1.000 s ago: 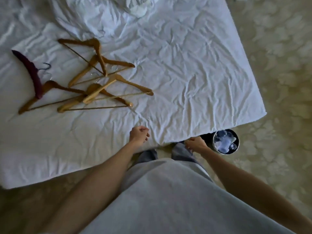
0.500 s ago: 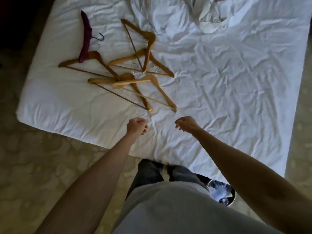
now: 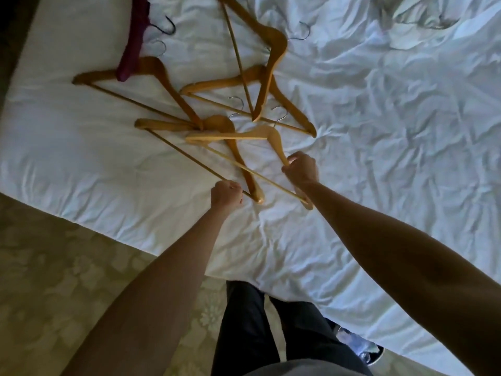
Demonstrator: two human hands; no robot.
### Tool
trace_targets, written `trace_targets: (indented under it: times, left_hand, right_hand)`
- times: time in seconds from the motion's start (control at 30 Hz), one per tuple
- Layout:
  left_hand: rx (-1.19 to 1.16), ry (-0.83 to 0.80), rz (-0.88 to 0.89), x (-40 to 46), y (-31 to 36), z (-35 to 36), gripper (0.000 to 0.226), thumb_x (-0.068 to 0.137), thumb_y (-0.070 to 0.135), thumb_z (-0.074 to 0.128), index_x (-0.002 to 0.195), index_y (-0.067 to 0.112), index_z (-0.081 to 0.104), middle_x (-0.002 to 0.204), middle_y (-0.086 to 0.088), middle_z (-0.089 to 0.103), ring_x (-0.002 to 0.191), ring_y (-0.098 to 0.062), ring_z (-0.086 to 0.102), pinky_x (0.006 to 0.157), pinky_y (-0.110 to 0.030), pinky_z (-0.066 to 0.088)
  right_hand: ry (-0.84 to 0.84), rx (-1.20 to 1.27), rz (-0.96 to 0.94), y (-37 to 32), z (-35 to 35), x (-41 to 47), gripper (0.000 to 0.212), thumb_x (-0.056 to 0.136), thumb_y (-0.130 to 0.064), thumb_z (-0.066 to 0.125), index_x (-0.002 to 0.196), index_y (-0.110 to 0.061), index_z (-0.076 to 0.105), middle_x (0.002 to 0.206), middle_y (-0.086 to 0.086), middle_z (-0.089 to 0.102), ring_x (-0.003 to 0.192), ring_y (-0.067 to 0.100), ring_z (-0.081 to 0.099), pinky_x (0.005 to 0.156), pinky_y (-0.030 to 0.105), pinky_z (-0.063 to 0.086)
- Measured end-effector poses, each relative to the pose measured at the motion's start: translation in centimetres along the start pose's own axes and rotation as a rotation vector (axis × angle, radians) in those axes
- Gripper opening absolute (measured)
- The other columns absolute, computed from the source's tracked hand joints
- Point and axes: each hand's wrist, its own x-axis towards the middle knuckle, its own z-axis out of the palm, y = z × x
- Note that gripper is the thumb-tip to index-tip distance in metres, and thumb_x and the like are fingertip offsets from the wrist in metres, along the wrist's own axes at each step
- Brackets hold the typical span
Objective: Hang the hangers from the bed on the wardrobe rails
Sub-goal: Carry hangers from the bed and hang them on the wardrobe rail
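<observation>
Several wooden hangers lie overlapping on the white bed (image 3: 81,164). A dark red velvet hanger (image 3: 134,42) rests at the far left of the pile. My right hand (image 3: 301,168) is closed around the arm of the pale wooden hanger (image 3: 260,135) nearest me. My left hand (image 3: 226,195) is closed on the thin bar of a darker wooden hanger (image 3: 217,124) near its lower corner. Both gripped hangers still rest on the sheet. No wardrobe rail is in view.
A crumpled white duvet (image 3: 423,20) lies at the bed's far right. Patterned beige carpet (image 3: 67,280) borders the bed on the left. A small bin with clear plastic (image 3: 363,351) stands by my legs at the bed's corner.
I have stepped closer to the bed and leaned over it. Both hands reached forward from empty fists to the nearest hangers and closed on them.
</observation>
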Motion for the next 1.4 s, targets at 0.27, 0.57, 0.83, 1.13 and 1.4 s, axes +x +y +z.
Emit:
trace_targets:
  times: [0.27, 0.57, 0.83, 1.13, 1.4]
  left_hand:
    - [0.130, 0.006, -0.026, 4.4, -2.1, 3.4, 0.035, 0.091, 0.019, 0.048, 0.098, 0.007, 0.079, 0.102, -0.017, 0.076, 0.103, -0.032, 0.069, 0.096, -0.041, 0.054]
    - [0.130, 0.100, -0.032, 5.2, -0.6, 3.1, 0.034, 0.099, 0.024, 0.049, 0.114, 0.008, 0.075, 0.119, -0.016, 0.071, 0.116, -0.035, 0.062, 0.094, -0.035, 0.049]
    - [0.250, 0.184, -0.064, 8.7, 3.5, 5.5, 0.052, 0.090, 0.046, 0.065, 0.127, 0.009, 0.060, 0.127, -0.012, 0.066, 0.116, -0.034, 0.063, 0.094, -0.044, 0.052]
    - [0.466, 0.127, 0.015, 3.1, 1.4, 2.4, 0.046, 0.100, 0.041, 0.043, 0.129, 0.006, 0.050, 0.124, -0.017, 0.065, 0.112, -0.036, 0.065, 0.090, -0.042, 0.050]
    - [0.112, -0.086, 0.079, -9.0, -1.2, -3.0, 0.040, 0.096, 0.044, 0.049, 0.106, 0.012, 0.069, 0.092, -0.007, 0.075, 0.090, -0.030, 0.072, 0.081, -0.037, 0.057]
  right_hand:
    - [0.126, -0.196, -0.035, 0.7, 3.7, 3.6, 0.032, 0.083, -0.018, 0.074, 0.115, -0.018, 0.071, 0.121, 0.008, 0.064, 0.108, 0.032, 0.064, 0.086, 0.036, 0.048]
    - [0.096, 0.096, -0.208, 2.1, -1.0, 0.4, 0.010, 0.075, -0.026, 0.070, 0.084, -0.024, 0.073, 0.058, -0.007, 0.069, 0.060, 0.010, 0.066, 0.064, 0.031, 0.050]
    - [0.136, 0.263, -0.179, 4.7, -2.7, -3.3, 0.012, 0.075, -0.014, 0.072, 0.082, -0.023, 0.074, 0.054, 0.006, 0.065, 0.047, 0.025, 0.060, 0.050, 0.036, 0.051]
    - [0.116, 0.437, -0.241, 2.2, -6.0, -10.4, 0.025, 0.080, -0.004, 0.061, 0.081, -0.024, 0.076, 0.054, 0.023, 0.052, 0.045, 0.022, 0.051, 0.045, 0.029, 0.046]
    - [0.236, 0.410, -0.262, 1.0, -11.9, -19.7, 0.019, 0.087, -0.009, 0.059, 0.085, -0.020, 0.074, 0.061, 0.025, 0.060, 0.045, 0.017, 0.059, 0.049, 0.032, 0.050]
